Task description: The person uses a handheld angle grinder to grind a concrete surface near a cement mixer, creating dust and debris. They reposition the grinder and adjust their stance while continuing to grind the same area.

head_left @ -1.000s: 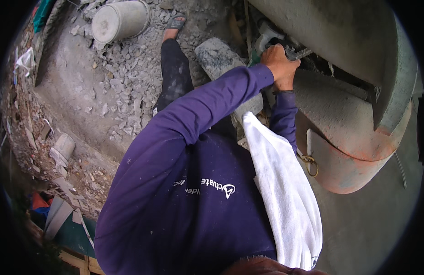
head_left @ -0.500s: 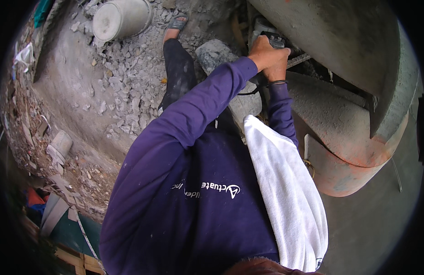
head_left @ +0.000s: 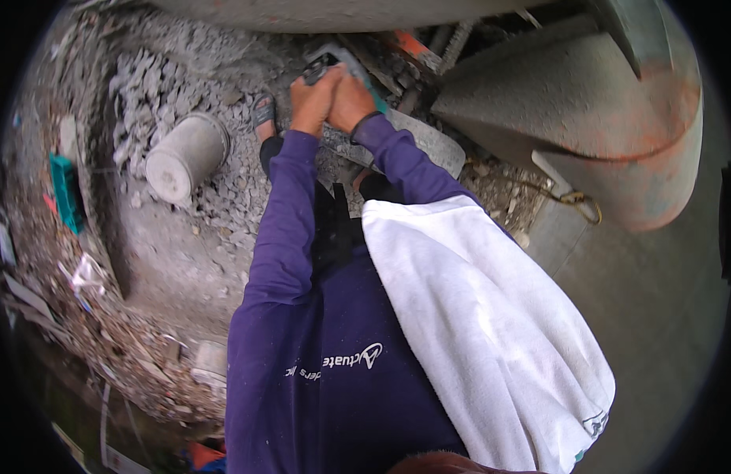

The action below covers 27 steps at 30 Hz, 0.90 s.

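Note:
My left hand and my right hand are closed together around a hand tool with black and green parts; much of it is hidden behind my fingers. Its working end cannot be made out. Below and right of my hands lies a long grey slab-like piece amid the rubble. A sandalled foot of mine stands left of my hands. A white towel hangs over my right side.
A dusty bucket lies on its side at left, near a teal plastic piece and a debris-strewn edge. A large curved concrete structure with orange stains spans the top and right, a yellow rope loop beside it. Smooth grey floor extends lower right.
My view has turned. My hands, still together on the tool, now appear farther left and higher, with both forearms pointing straight forward, and the curved structure has shifted up in the frame.

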Tool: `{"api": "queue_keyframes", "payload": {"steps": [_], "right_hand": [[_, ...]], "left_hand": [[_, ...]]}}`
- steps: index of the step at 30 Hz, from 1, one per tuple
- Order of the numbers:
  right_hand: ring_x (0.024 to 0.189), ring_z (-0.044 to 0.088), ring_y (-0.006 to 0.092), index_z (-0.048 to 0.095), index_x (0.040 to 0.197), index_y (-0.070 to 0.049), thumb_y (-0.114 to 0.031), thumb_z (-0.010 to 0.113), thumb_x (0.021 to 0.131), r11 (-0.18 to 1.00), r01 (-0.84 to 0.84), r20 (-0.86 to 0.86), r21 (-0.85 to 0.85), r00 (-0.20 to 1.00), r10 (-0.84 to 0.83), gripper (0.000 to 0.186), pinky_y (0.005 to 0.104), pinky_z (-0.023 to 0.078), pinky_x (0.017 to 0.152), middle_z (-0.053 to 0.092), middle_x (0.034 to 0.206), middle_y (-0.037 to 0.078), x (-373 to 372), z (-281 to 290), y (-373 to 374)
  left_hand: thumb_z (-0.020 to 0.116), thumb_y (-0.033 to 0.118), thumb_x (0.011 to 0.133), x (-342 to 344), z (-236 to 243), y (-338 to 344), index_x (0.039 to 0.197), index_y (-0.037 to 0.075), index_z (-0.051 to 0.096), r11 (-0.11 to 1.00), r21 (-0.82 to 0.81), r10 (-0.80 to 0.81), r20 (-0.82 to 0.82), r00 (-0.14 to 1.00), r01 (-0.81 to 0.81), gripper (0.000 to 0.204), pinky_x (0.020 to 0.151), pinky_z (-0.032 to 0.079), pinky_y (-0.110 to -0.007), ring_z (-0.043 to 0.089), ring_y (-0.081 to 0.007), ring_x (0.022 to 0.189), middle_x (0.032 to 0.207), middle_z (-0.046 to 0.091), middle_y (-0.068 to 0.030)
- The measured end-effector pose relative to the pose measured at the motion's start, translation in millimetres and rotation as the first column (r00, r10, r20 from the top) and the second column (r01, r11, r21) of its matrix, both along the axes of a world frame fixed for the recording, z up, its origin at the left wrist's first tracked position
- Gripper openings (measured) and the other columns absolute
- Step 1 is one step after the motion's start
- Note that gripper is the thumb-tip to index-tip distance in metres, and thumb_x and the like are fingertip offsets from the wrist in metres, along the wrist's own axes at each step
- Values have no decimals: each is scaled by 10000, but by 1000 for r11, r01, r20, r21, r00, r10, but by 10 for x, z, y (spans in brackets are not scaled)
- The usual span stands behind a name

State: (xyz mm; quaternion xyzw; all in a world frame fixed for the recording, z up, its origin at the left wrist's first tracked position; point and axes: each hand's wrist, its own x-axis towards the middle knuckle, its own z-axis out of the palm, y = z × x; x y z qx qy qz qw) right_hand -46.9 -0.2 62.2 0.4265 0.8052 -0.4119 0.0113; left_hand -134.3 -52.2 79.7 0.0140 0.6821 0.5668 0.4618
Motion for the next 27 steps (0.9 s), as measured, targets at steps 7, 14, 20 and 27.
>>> {"api": "queue_keyframes", "payload": {"steps": [7, 14, 20, 27], "right_hand": [[1040, 719, 431, 744, 1012, -18, -227, 666, 867, 960, 220, 7, -171, 975, -222, 266, 533, 573, 914, 739, 1078, 263, 61, 88, -123], [1067, 715, 417, 746, 1042, -11, -208, 696, 847, 949, 234, -50, -213, 967, -250, 282, 521, 575, 919, 738, 1093, 261, 236, -221, -38], [1012, 708, 434, 737, 1018, 9, -225, 742, 817, 953, 245, -160, -176, 949, -273, 308, 520, 577, 890, 731, 1044, 273, 703, -617, -74], [1033, 693, 439, 695, 1103, -24, -293, 720, 842, 936, 322, -258, -145, 901, -350, 375, 521, 573, 884, 727, 1074, 261, 792, -825, -201]], "left_hand": [[821, 264, 842, -121, -490, -11, 1418, -208, 376, 991, -107, -65, 95, 993, 75, 867, 1015, 504, -361, 624, -271, 1201, 1355, 608, -244], [813, 290, 852, 84, -443, 134, 1508, -213, 216, 966, -20, -257, 59, 965, 258, 1019, 1074, 470, -357, 624, -279, 1209, 1385, 585, -284], [870, 416, 752, 711, -479, 206, 1445, -188, 373, 917, -357, -284, -280, 917, 175, 1045, 1086, 444, -387, 583, -349, 1262, 1405, 554, -295], [856, 317, 811, 732, -679, 127, 1150, -36, 708, 910, -120, -413, -355, 839, 397, 511, 923, 529, -372, 695, -245, 987, 1108, 737, -128]]}}
